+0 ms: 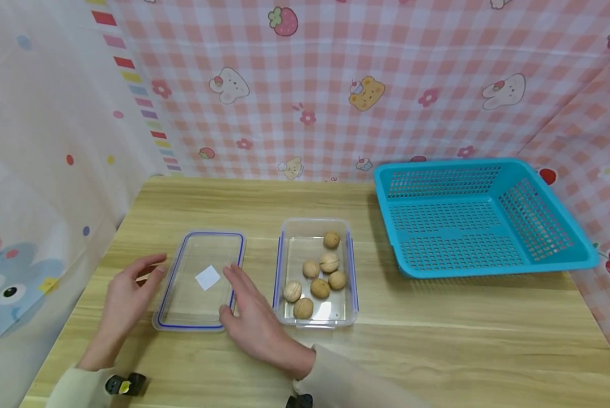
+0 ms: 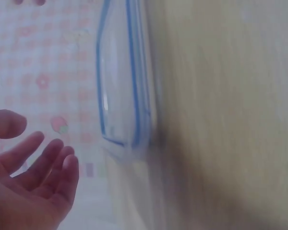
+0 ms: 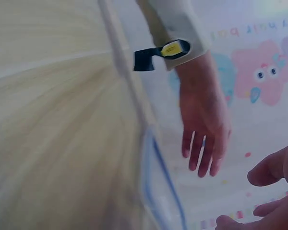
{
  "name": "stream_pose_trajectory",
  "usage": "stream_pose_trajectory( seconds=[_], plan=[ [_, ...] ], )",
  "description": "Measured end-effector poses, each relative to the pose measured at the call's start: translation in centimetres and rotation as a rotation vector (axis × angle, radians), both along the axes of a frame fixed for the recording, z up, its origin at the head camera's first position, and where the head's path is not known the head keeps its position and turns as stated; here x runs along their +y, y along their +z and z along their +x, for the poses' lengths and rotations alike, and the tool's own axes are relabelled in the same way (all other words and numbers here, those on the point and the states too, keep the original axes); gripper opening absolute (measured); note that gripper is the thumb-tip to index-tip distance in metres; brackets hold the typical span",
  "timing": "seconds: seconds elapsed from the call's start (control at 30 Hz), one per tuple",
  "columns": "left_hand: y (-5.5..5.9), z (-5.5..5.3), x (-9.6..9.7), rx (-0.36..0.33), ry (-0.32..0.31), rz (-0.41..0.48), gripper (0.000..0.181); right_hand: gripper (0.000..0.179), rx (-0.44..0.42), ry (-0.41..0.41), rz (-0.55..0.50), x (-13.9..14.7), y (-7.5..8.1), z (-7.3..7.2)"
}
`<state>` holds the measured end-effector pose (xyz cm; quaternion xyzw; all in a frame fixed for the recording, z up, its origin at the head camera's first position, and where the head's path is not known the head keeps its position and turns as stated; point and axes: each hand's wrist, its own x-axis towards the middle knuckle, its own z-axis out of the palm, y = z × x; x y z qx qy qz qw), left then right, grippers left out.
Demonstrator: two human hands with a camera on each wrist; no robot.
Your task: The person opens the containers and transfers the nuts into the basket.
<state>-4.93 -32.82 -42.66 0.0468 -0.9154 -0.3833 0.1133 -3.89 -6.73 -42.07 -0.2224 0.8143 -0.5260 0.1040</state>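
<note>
A clear plastic lid (image 1: 193, 306) with a blue seal and a white square label (image 1: 207, 277) lies flat on the table. Along its left side hovers my left hand (image 1: 127, 296), fingers loosely bent and holding nothing. My right hand (image 1: 258, 326) is over the lid's right edge, fingers extended and thumb apart. In the left wrist view the lid (image 2: 117, 81) appears edge-on beside the relaxed fingers. To the right of the lid stands a clear food container (image 1: 315, 224) with several walnuts (image 1: 320, 288) inside.
A blue-green plastic basket (image 1: 453, 221) with a mesh bottom and sides stands at the right back of the wooden table (image 1: 412, 345). Pink checked cloth (image 1: 325, 62) hangs behind the table, and a white patterned cloth (image 1: 39, 141) hangs at the left.
</note>
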Motion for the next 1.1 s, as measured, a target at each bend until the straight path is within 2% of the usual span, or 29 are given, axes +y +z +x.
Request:
stream_pose_trajectory(
  seconds=[0.23, 0.37, 0.47, 0.67, 0.9, 1.1],
  plan=[
    [1.0, 0.2, 2.4, 0.136, 0.030, 0.045, 0.028, 0.062, 0.060, 0.020, -0.105, 2.4, 2.1, 0.2],
    [1.5, 0.3, 3.7, 0.201, 0.036, 0.085, 0.026, 0.060, 0.082, 0.026, -0.119, 3.8, 2.7, 0.1],
    [1.8, 0.4, 4.7, 0.245, 0.017, 0.106, 0.025, 0.058, 0.097, 0.027, -0.116, 5.0, 2.7, 0.0],
    [1.8, 0.5, 6.4, 0.320, -0.070, 0.111, 0.026, 0.053, 0.183, -0.007, -0.074, 7.6, 2.1, -0.4],
    [1.2, 0.6, 8.3, 0.333, -0.167, 0.055, 0.029, 0.048, 0.288, -0.022, -0.033, 10.3, 0.9, -1.4],
    [0.6, 0.7, 10.1, 0.277, -0.272, -0.033, 0.038, 0.045, 0.354, -0.048, 0.058, 12.3, 0.5, -2.5]
  ],
)
